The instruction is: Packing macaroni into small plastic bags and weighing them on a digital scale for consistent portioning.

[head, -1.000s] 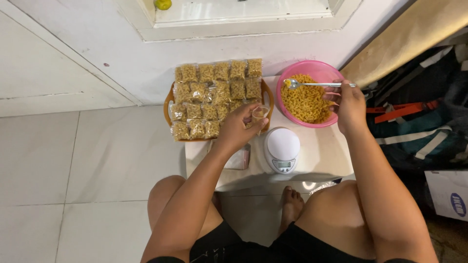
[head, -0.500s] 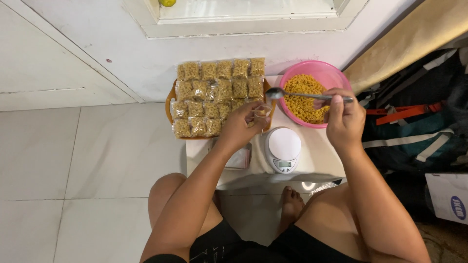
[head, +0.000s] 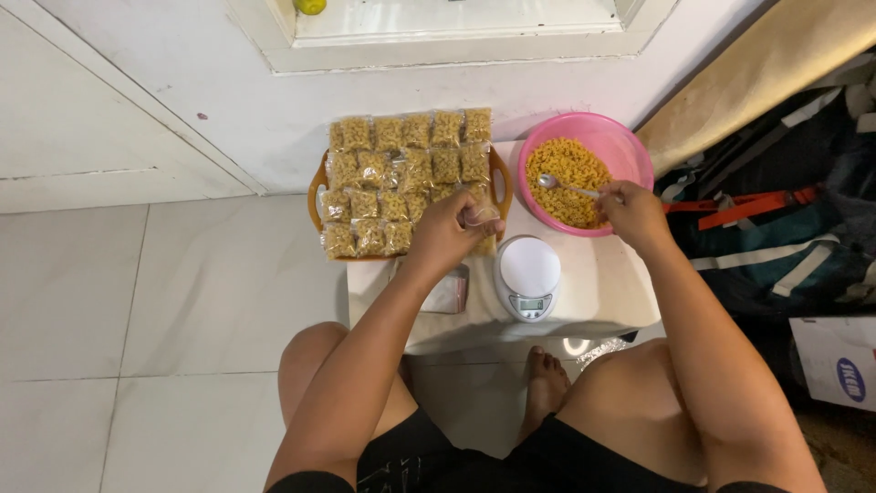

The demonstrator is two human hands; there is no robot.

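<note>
In the head view, the left hand [head: 449,230] pinches a small clear plastic bag [head: 481,215] above the orange tray's [head: 316,194] edge. The right hand [head: 631,212], fingers curled shut, grips a metal spoon [head: 564,185] whose bowl lies on yellow macaroni [head: 568,178] in the round pink bowl [head: 630,151]. A white scale [head: 527,277] sits between the outstretched forearms.

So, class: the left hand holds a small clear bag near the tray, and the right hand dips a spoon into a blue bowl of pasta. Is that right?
Not quite. The bowl is pink, not blue, as the head view shows. The rest holds: the left hand holds a small clear bag near the tray, and the right hand dips a spoon into the pasta.
</note>
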